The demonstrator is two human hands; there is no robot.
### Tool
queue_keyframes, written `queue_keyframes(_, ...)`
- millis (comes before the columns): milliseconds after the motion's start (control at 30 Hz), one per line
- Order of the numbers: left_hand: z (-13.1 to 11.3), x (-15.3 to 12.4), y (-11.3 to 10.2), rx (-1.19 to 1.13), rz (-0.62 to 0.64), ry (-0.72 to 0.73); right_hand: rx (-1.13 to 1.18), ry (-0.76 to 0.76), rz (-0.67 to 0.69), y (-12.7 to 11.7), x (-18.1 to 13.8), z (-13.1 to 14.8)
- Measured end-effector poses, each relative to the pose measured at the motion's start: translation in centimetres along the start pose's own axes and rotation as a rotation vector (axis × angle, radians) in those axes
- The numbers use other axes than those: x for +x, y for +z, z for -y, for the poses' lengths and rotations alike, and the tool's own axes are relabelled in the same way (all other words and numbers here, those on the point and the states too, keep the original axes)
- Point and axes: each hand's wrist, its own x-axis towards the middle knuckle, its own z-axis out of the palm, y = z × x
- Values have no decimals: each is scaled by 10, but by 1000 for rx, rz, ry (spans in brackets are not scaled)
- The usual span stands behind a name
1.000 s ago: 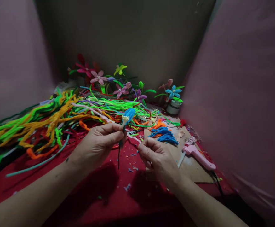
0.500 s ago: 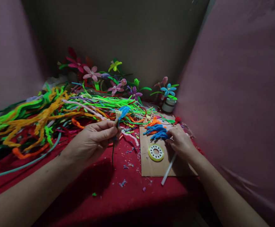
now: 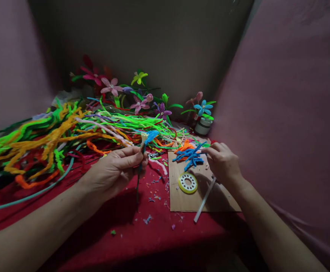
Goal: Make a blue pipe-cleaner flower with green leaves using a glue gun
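Note:
My left hand (image 3: 125, 164) pinches a partly built pipe-cleaner flower (image 3: 151, 136) upright. It has a cream stamen cluster, one blue petal leaning right, and a thin dark stem hanging below my fingers. My right hand (image 3: 223, 160) is over the cardboard, thumb and fingers pinched on a blue pipe-cleaner petal that slants across the pile; the fingertips partly hide where they grip. Beneath lie several more blue petals (image 3: 193, 163), with orange pipe-cleaner pieces (image 3: 186, 145) just behind them.
On the cardboard (image 3: 178, 202) lie a yellow tape roll (image 3: 188, 183) and a translucent stick (image 3: 204, 201). Loose pipe cleaners (image 3: 51, 139) heap across the left and back. Finished flowers (image 3: 110, 87) and a small jar (image 3: 203, 126) stand behind. Pliers (image 3: 155, 155) and scraps lie on the red cloth (image 3: 142, 241).
My right hand has risen and drawn slightly right from the blue pile, with a petal now pinched and tilted up. My left hand has shifted slightly right with the flower.

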Motion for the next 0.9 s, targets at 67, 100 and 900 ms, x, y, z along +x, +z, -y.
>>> queue_keyframes(67, 0, 0, 1, -17, -13, -19, 28, -64, -68, 1, 6, 0)
queue_keyframes(100, 0, 0, 2, -23, -22, -26, 41, -86, -95, 1, 9, 0)
queue_keyframes(900, 19, -10, 15, 72, 197, -137, 370, -166, -569, -23, 3, 90)
